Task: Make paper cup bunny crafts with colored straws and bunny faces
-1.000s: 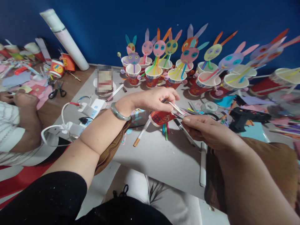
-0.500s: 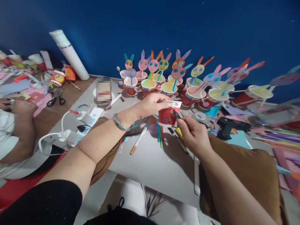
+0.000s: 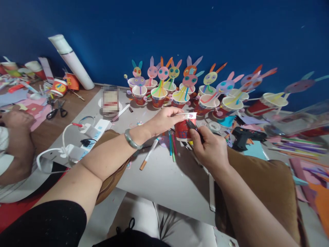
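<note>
My left hand (image 3: pixel 164 121), a bangle on its wrist, grips a red paper cup (image 3: pixel 183 130) by its white rim. The cup is upright, held above the table. In my right hand (image 3: pixel 210 145) is a narrow black tool (image 3: pixel 192 125), its tip against the cup's side near the rim. Whether it is a knife or scissors I cannot tell. Below the cup lie several coloured pens (image 3: pixel 173 145) and a white marker with a brown end (image 3: pixel 149 154).
Along the blue wall stand several cups with paper rabbit figures (image 3: pixel 159 97). A black glue gun (image 3: pixel 241 137) and brown cushion (image 3: pixel 259 185) are at right. At left are a power strip (image 3: pixel 99 132), scissors (image 3: pixel 57 110), a tall white bottle (image 3: pixel 72 61) and another person's hand (image 3: pixel 22 120).
The black tool has come up against the cup's side, and my right hand has moved slightly closer to the cup. The whole view has shifted a little.
</note>
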`<state>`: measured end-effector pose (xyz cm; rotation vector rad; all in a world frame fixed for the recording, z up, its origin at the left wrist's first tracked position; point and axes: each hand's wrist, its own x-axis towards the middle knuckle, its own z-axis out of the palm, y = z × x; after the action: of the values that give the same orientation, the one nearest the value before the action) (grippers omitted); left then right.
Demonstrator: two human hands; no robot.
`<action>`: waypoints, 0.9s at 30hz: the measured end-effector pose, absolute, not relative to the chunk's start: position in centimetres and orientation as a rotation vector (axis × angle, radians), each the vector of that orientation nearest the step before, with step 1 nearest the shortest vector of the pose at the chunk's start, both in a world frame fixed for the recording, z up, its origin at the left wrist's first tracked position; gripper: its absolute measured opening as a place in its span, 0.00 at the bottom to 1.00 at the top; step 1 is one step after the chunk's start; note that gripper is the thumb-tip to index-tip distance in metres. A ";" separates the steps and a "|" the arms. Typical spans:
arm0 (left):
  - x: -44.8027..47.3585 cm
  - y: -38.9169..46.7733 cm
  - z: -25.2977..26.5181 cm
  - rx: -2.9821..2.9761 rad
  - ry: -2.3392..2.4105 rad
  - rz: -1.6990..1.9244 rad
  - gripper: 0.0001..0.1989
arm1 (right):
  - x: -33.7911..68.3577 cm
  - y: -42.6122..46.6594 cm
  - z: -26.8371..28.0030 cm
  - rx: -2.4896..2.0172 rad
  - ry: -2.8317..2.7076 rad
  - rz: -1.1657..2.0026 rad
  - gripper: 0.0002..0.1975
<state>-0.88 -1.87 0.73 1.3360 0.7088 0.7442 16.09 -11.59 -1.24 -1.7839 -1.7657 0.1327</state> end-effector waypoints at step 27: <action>-0.8 -1.4 0.1 1.317 0.704 0.732 0.09 | 16.0 -11.3 -1.9 -1.752 -1.757 0.052 0.18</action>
<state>-0.77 -1.37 0.07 1.3173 0.7041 0.7320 15.96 -11.27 -1.87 -1.7517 -1.7568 0.0518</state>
